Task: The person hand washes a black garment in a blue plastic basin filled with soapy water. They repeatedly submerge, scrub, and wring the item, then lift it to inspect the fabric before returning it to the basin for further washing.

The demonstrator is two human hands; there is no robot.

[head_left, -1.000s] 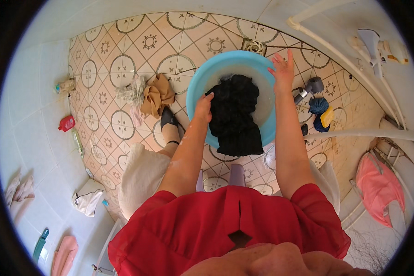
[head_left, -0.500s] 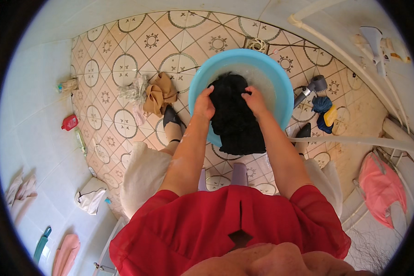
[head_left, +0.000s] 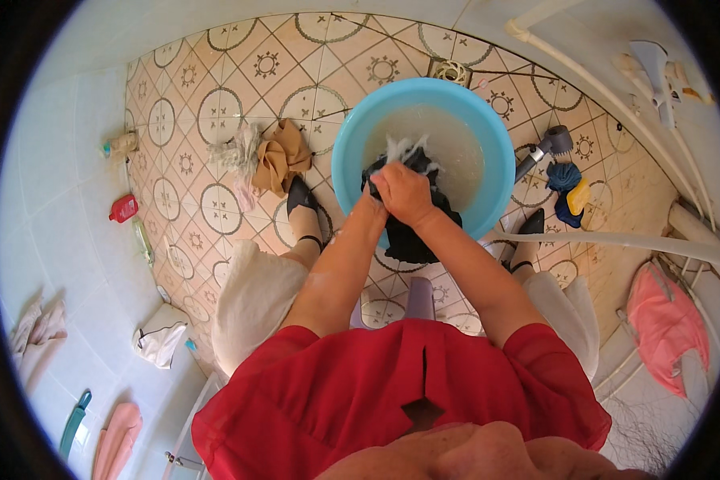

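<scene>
A black cloth (head_left: 414, 242) hangs bunched over the near edge of a light-blue basin (head_left: 500, 160) that holds cloudy water. White suds sit on the cloth's far end. My right hand (head_left: 406, 194) is closed on the cloth, its back turned up. Beside and partly behind it, my left hand (head_left: 374, 194) grips the same bunched cloth; most of its fingers are hidden. The two hands are pressed close together over the basin's near-left part.
Brown cloth (head_left: 283, 158) and whitish cloth (head_left: 236, 156) lie on the floor left of the basin. At right are a shower head (head_left: 554, 144), blue cloth (head_left: 564, 178) and a yellow item (head_left: 578, 194). A pale pipe (head_left: 608, 237) crosses at right. A purple stool (head_left: 420, 298) stands below me.
My hands have come together from the cloth's two sides, the right one moving left. The spread cloth is now bunched, and white suds show at its far end.
</scene>
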